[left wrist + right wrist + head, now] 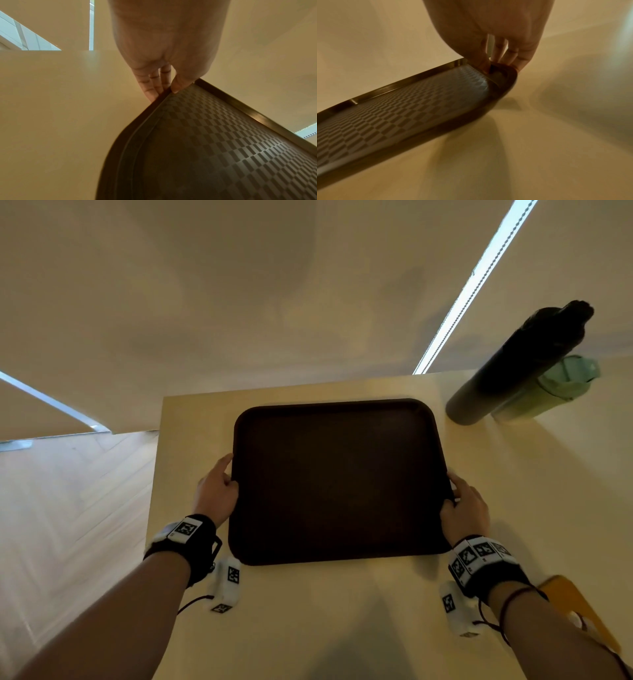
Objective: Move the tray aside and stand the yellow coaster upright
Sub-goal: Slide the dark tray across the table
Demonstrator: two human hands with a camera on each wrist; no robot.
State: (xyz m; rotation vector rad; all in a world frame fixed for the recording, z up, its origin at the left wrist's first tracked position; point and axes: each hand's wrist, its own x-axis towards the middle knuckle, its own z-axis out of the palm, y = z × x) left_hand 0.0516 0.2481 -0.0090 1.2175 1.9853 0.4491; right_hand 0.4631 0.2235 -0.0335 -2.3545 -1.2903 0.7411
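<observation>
A dark brown rectangular tray (339, 481) with a checked, textured floor lies in the middle of the pale table (308, 611). My left hand (219, 487) grips its left rim, thumb on top (178, 86) and fingers (152, 86) below the edge. My right hand (462, 505) grips the right rim (508, 75) the same way, thumb inside the lip. In the right wrist view a shadow lies under the tray's edge, which looks slightly raised. The yellow coaster (579, 607) lies flat at the table's front right, partly hidden by my right forearm.
A tall dark bottle (517, 364) and a light green bottle (551, 388) stand at the table's back right corner. The table's left edge (156, 491) drops to a wooden floor (68, 508). A wall rises behind the table.
</observation>
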